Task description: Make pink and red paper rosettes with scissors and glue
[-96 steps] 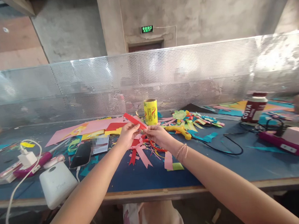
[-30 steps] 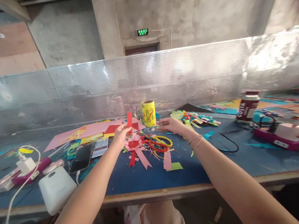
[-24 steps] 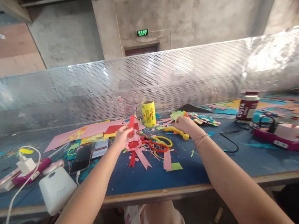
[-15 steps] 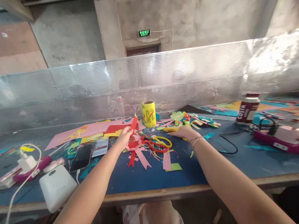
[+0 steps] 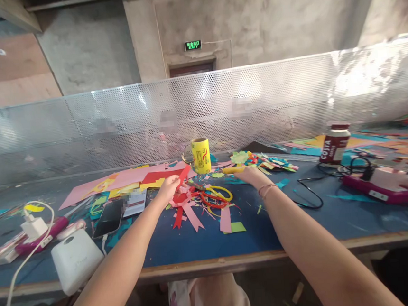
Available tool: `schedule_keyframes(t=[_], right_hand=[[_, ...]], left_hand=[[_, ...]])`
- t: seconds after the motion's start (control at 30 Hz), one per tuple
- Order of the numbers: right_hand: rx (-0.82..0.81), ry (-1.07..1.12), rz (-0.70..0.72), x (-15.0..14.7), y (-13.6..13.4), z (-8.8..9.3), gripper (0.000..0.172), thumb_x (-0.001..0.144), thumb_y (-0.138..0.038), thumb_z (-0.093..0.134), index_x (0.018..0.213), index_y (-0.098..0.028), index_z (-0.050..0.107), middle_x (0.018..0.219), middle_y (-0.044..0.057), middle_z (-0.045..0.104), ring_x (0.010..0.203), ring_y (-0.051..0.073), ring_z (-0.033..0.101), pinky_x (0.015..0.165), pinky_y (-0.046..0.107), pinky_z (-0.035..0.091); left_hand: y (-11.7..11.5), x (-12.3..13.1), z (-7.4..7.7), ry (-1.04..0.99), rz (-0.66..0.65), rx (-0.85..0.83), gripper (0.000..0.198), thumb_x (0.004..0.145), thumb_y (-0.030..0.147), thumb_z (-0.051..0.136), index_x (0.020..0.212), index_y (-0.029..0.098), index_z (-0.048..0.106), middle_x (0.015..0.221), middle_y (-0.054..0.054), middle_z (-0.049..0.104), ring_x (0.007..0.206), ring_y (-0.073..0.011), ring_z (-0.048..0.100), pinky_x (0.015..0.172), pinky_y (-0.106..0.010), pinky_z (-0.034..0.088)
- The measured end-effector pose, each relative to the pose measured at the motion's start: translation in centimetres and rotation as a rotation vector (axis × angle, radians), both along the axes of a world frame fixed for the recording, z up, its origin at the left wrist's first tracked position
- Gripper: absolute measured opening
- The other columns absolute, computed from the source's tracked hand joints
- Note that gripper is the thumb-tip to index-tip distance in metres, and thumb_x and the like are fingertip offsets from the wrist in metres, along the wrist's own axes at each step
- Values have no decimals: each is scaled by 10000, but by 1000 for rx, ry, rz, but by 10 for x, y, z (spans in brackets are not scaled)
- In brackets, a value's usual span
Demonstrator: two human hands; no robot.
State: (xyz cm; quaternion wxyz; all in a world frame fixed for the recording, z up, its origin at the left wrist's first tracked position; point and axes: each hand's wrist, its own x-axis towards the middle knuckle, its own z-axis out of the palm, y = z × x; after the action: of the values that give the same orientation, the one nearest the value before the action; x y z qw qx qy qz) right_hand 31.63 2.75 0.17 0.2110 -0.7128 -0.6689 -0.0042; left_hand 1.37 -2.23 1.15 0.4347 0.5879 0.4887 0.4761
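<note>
Beyond red strip [image 5: 183, 175] — yellow cup [image 5: 201, 156], perhaps

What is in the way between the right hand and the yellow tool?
Nothing visible. The right hand lies right at the yellow tool, with the fingers apparently touching its end. The scissors lie off to the side, nearer the person.
</note>
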Motion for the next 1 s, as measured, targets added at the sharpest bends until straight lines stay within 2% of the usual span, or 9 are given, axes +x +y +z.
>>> schedule_keyframes(t=[0.2,0.33,0.47,0.7,1.0], right_hand=[[170,66,-35,-26,-13,18,414,805,-453,426,1004,-131,592,930,166,652,866,278,616,666,337,438],[395,29,76,-42,-14,16,321,779,-409,473,942,-136,519,910,145,628,823,253,601,648,317,419],[512,-12,209,-47,-12,10,225,776,-350,467,888,-155,469,901,133,599,795,234,579,622,300,403],[514,-37,271,-48,-10,8,136,812,-298,440,851,-168,432,871,113,574,722,209,552,584,289,386],[481,-15,310,-47,-9,8,133,852,-308,408,862,-177,432,889,109,560,775,208,538,634,291,401]], left_hand=[[4,-4,-3,130,16,74,151,807,249,484,803,130,577,704,-52,673,404,-72,474,454,-210,388],[5,-4,-5,212,25,99,186,806,268,492,835,123,604,657,-52,674,395,-79,479,448,-206,373],[2,0,-4,208,5,100,193,807,240,495,907,123,611,653,-44,674,407,-76,494,445,-195,369],[-4,5,0,198,-22,77,184,814,195,478,916,112,608,581,-19,648,398,-71,481,443,-188,373],[-6,6,3,163,-13,73,150,793,172,485,852,111,608,556,-6,631,393,-64,479,442,-182,374]])
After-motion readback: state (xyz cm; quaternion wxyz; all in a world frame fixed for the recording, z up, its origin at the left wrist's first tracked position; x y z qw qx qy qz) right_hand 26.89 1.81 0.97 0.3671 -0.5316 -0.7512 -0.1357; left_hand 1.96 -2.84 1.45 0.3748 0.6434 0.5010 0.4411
